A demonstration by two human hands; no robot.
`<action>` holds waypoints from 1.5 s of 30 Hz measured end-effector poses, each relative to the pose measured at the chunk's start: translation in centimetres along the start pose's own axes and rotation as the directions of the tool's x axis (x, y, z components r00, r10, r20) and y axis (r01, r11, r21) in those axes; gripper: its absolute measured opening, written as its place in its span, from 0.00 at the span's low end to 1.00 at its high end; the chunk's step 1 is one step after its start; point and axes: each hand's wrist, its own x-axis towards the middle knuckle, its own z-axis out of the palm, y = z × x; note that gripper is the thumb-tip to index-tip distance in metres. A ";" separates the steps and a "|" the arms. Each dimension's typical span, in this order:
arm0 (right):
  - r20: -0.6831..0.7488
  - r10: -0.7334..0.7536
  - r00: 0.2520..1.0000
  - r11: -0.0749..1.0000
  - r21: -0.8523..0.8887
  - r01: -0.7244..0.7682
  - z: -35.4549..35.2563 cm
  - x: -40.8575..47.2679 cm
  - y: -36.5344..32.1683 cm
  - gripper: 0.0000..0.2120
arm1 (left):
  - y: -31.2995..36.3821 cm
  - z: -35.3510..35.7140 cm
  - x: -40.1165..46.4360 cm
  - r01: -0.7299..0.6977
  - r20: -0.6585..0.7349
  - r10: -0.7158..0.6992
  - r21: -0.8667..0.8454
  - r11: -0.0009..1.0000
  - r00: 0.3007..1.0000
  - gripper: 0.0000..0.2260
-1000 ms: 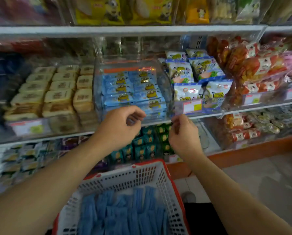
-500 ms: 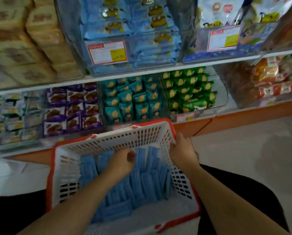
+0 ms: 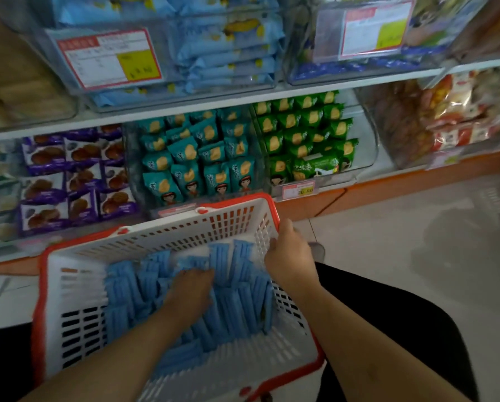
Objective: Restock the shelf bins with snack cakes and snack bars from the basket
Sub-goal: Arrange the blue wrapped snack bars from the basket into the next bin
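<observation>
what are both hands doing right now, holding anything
Left hand: down among the blue snack packs; grip cannot be told.
Right hand: gripping the basket rim.

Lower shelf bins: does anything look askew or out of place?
Yes. In the green packet bin, one packet at the front lies sideways across the row, while the others stand upright. The teal packets and purple packets look orderly.

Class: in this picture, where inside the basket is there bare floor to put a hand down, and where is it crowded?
Bare: the strip along the basket left wall, beside the blue packs, and the near edge in front of them. Crowded: the middle and right, where packs stand tightly and the left hand digs in; the right hand is at the right wall.
</observation>
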 end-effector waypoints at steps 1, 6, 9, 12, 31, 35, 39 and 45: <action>0.000 -0.001 1.000 1.000 0.004 0.001 0.0 -0.1 -0.1 0.08 | -0.2 -0.8 -0.6 -0.005 -0.037 0.003 -0.053 0.999 0.999 0.11; -0.007 0.000 1.000 1.000 0.015 0.000 -0.4 -0.8 -0.4 0.07 | -0.9 -5.0 -4.5 -0.022 -0.227 -0.027 -0.210 0.978 0.973 0.07; 0.030 0.027 0.999 0.999 0.044 -0.029 -0.9 -1.2 -0.9 0.06 | -0.8 -8.5 -7.3 -0.079 -0.353 -0.060 -0.365 0.928 0.934 0.11; 0.045 0.037 0.998 0.998 0.049 -0.039 -1.8 -2.2 -1.6 0.12 | -0.6 -12.7 -11.2 -0.195 -0.477 -0.051 -0.452 0.871 0.877 0.10; -0.047 -0.490 0.870 0.543 0.764 0.347 -16.5 -15.6 -14.5 0.06 | 3.3 -26.5 -24.7 -0.360 -0.848 0.225 0.042 0.932 0.480 0.16; -0.134 -0.462 0.877 0.586 0.696 0.415 -17.2 -15.8 -16.8 0.13 | 4.5 -30.7 -24.6 -0.317 -0.782 0.200 0.003 0.948 0.591 0.13; -0.155 -0.434 0.887 0.650 0.629 0.428 -19.1 -14.1 -18.8 0.24 | 4.1 -35.1 -23.2 -0.306 -0.756 0.177 -0.032 0.951 0.631 0.15; -0.386 -0.536 0.751 0.756 0.178 0.630 -22.5 -8.8 -20.8 0.19 | 1.7 -42.6 -18.2 -0.134 -0.709 0.094 0.000 0.991 0.699 0.35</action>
